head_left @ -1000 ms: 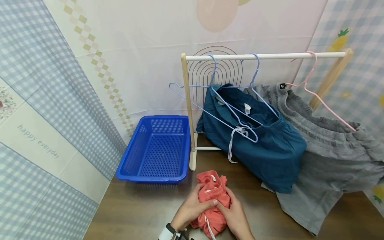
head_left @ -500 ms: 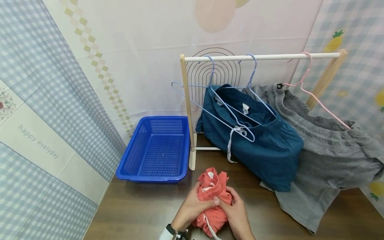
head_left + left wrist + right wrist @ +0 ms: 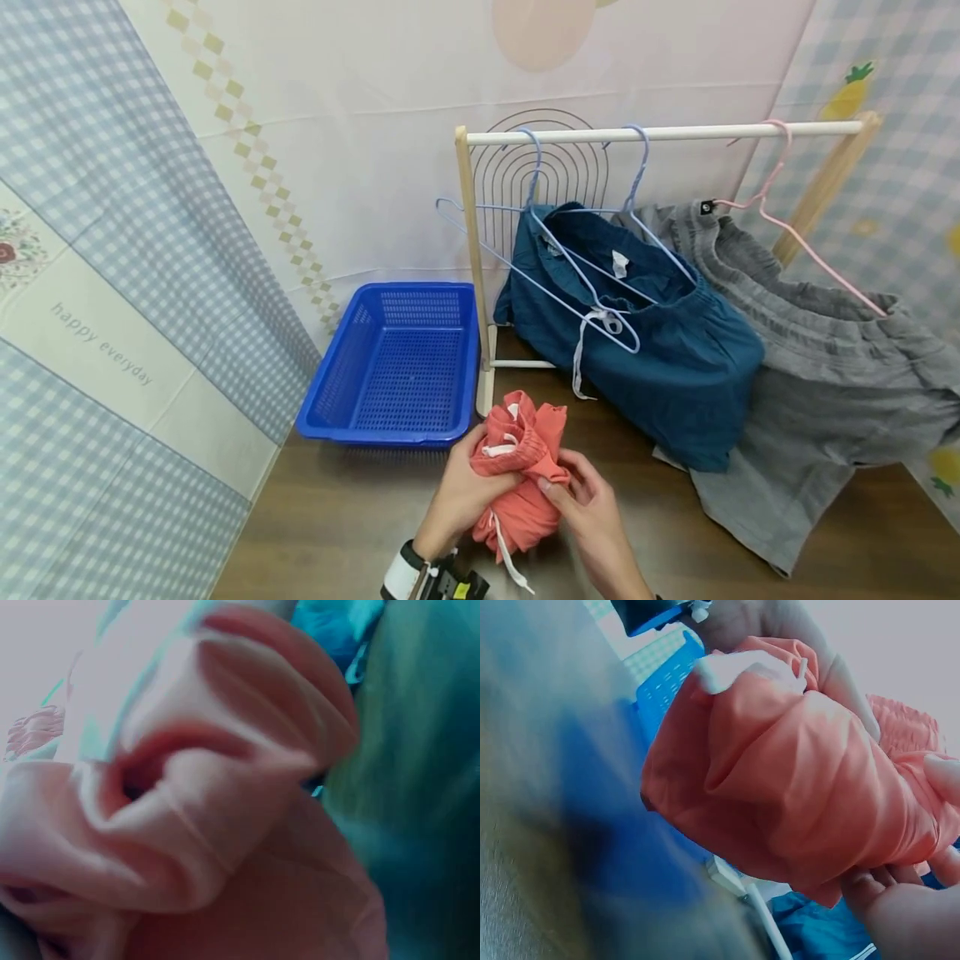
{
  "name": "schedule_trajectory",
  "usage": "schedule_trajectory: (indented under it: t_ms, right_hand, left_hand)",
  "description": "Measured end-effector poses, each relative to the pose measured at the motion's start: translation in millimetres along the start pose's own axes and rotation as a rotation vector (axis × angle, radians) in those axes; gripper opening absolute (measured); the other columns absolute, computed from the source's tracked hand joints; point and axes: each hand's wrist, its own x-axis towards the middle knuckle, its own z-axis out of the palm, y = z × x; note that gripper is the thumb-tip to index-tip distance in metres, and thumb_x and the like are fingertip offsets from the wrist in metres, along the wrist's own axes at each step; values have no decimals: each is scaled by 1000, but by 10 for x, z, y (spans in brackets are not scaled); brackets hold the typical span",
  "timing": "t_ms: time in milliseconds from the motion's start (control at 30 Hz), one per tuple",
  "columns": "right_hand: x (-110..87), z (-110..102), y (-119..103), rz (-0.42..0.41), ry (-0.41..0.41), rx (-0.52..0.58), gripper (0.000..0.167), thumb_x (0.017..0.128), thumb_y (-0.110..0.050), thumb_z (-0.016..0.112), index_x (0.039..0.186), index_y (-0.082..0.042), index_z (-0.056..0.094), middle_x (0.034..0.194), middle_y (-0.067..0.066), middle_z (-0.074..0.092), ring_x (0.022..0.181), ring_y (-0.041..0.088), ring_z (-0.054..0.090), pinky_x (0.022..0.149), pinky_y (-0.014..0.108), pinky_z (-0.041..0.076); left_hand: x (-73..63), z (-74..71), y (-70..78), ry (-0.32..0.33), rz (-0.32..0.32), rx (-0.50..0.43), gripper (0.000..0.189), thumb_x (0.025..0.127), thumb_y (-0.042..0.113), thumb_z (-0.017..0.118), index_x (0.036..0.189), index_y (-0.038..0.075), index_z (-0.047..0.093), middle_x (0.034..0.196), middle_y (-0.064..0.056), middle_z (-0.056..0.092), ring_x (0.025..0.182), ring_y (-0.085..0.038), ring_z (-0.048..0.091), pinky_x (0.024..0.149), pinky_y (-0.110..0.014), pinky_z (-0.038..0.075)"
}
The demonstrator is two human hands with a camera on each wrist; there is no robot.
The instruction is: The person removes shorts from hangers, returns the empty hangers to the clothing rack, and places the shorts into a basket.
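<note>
Both hands hold a bunched pair of coral shorts over the front of the table. A gathered waistband faces the rack, and a white drawstring dangles at the near end. My left hand grips the left side, its thumb lying across the front. On the other side, my right hand pinches a fold between thumb and fingers. The right wrist view shows the rolled shorts between both hands. Coral folds fill much of the left wrist view, which is blurred and hides the left fingers.
A blue plastic basket stands left of the clothes rack. Teal shorts and grey shorts hang there on hangers, their lower parts reaching the table. A blue hanger overlaps the teal shorts.
Both hands have moved the coral shorts slightly away from me, toward the rack. My right thumb and fingers have shifted to a fold on the right side. The hanging clothes stay put.
</note>
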Motion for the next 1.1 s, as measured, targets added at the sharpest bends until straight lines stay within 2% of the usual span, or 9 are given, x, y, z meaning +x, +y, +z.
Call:
schedule_trajectory:
  t_ms: [200, 400, 533, 667, 867, 1100]
  right_hand:
    - [-65, 5, -72, -69, -7, -43, 50, 97, -3, 73, 143, 3, 54, 141, 16, 56, 123, 9, 60, 99, 18, 51]
    - [-61, -24, -31, -126, 17, -46, 48, 99, -2, 71, 142, 3, 52, 138, 16, 59, 124, 15, 61, 99, 21, 53]
    - [-54, -42, -16, -96, 25, -58, 48, 99, -7, 73, 142, 1, 53, 135, 16, 62, 126, 21, 62, 98, 23, 54]
    - [-56, -50, -7, -49, 20, -78, 48, 99, -12, 74, 142, -2, 54, 135, 14, 62, 127, 25, 60, 98, 25, 55]
    - [-46, -66, 1, 12, 20, -85, 48, 99, -18, 75, 141, -5, 56, 138, 18, 61, 128, 25, 58, 99, 24, 53]
    - [-36, -85, 17, 42, 27, -95, 46, 100, -19, 74, 140, -3, 56, 137, 21, 62, 127, 30, 59, 98, 25, 54]
  left_hand:
    - [-10, -48, 100, 46, 6, -6, 60, 78, 5, 87, 134, 9, 65, 120, -9, 71, 107, -19, 67, 95, -31, 56]
    - [78, -192, 301, 126, 58, -56, 60, 78, 1, 87, 133, 12, 65, 122, -10, 71, 111, -23, 68, 95, -36, 58]
    - [155, -347, 472, 212, 106, -24, 58, 79, 2, 87, 131, 15, 66, 123, -8, 71, 112, -24, 68, 94, -37, 59]
    - [239, -517, 584, 312, 166, 15, 56, 81, 2, 87, 132, 14, 66, 124, -7, 71, 115, -23, 66, 96, -33, 58]
    - [374, -740, 610, 366, 216, -60, 55, 87, -1, 83, 137, 13, 62, 131, -7, 68, 121, -24, 65, 98, -33, 58]
    - [549, -943, 620, 470, 294, -21, 60, 89, -5, 81, 142, 13, 59, 134, -5, 66, 125, -21, 63, 99, -29, 56]
